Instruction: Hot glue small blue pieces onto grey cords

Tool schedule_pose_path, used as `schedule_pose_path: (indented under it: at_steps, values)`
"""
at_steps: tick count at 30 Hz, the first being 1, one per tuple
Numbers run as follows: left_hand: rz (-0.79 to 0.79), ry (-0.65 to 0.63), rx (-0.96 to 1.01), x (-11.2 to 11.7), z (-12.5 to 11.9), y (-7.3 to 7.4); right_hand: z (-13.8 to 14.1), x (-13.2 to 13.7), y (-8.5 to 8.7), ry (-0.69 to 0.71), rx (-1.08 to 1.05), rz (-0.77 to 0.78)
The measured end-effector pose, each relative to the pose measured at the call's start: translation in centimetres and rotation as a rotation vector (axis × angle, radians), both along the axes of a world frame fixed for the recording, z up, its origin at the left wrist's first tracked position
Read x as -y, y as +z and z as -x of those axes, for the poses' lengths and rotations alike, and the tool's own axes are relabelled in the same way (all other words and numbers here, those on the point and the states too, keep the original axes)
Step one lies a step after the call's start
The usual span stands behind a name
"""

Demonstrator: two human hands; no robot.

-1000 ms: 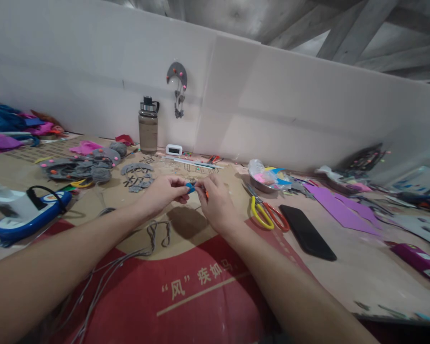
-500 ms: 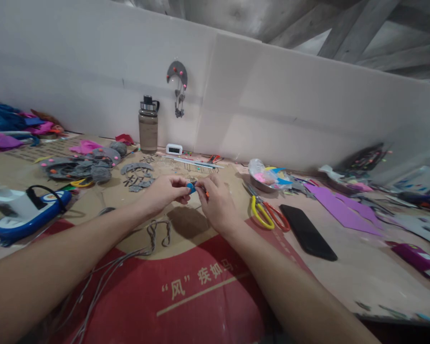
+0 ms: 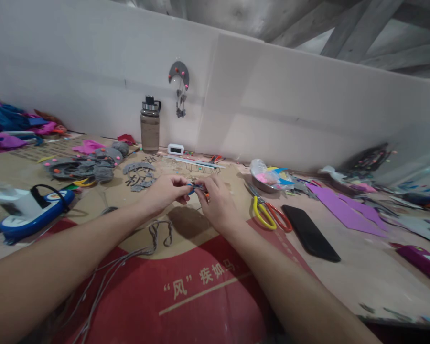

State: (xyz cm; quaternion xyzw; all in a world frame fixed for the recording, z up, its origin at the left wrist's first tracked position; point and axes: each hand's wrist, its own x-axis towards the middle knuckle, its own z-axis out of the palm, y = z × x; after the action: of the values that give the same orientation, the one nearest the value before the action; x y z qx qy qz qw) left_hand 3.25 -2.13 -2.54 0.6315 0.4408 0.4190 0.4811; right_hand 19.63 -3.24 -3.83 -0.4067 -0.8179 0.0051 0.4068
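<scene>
Over the middle of the cardboard, my left hand pinches a small blue piece between thumb and fingers. Close against it, my right hand is closed, its fingertips meeting the blue piece. A bit of orange shows at the right fingers; what it belongs to is mostly hidden. Below the hands, grey cords trail over the red printed area. Grey felt cutouts lie just beyond the left hand. To the right rest scissors with yellow and red handles.
A black phone lies right of the scissors. Behind stand a bottle and a small white clock. A metal bowl holds scraps. At left are a blue-and-white power strip and felt pieces. A felt moon ornament hangs on the wall.
The blue piece has turned between my fingers and shows less of its face. Both hands stay almost in place; the whole view has shifted slightly.
</scene>
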Motion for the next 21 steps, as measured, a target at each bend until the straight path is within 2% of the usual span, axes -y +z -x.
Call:
schedule_pose_path:
  at_steps: [9,21]
  values:
    - [-0.028,0.005,-0.038,-0.36,0.19,-0.14,0.01,-0.01,0.17,-0.008,-0.038,0.026]
    - [-0.039,0.026,-0.081,0.09,-0.10,0.31,-0.18,0.36,0.52,-0.062,0.048,0.026]
